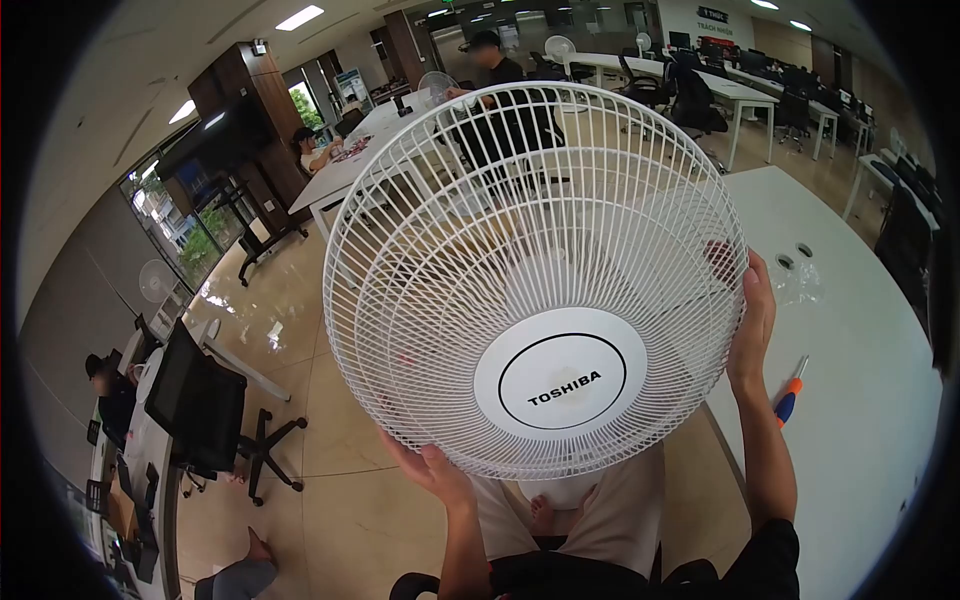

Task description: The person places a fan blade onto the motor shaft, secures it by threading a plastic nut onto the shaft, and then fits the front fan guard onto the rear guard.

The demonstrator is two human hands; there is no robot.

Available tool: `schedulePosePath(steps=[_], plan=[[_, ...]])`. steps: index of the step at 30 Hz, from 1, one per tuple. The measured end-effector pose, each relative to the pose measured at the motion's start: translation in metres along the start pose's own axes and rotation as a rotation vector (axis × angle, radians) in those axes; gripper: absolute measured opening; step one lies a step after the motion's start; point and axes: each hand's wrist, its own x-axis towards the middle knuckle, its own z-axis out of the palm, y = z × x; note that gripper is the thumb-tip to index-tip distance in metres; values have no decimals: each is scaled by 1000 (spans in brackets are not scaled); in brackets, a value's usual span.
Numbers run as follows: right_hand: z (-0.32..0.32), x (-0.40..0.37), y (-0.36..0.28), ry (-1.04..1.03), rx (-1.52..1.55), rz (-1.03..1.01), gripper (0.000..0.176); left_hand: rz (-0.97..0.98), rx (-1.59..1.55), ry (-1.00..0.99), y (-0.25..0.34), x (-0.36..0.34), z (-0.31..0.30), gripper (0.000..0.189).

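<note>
A round white wire fan guard (690, 300) with a TOSHIBA centre cap (560, 385) fills the middle of the head view, tilted with its front toward me. My left hand (440, 478) grips its lower left rim. At the right rim, my right hand (752, 325) is closed around the wires, some fingers showing behind them. Behind the guard a pale fan body (545, 280) shows only partly through the wires. Below it, a white round base (560, 492) stands on the floor between my legs. An orange and blue screwdriver (790, 395) lies on the white table close to my right forearm.
The white table (850, 400) runs along my right side, with crumpled clear plastic (800, 285) beside two cable holes. A black office chair (205, 405) stands at left. Other people sit or stand at desks (375, 150) farther back and at left, with several fans around.
</note>
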Motion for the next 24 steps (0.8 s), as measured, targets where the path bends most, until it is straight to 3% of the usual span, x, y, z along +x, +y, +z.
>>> schedulePosePath(steps=[12, 15, 18, 21, 24], plan=[[6, -4, 11, 36, 19, 26, 54, -7, 72, 5, -8, -5, -2, 103], [-1, -2, 15, 24, 5, 49, 52, 58, 134, -23, -18, -8, -7, 84], [-6, -1, 24, 15, 18, 81, 52, 75, 120, -58, -24, -8, -10, 83], [-5, -1, 23, 25, 6, 72, 55, 52, 109, -44, -27, -11, -9, 85], [3, -4, 16, 73, 7, 50, 54, -3, 101, -4, -26, -11, -8, 102]])
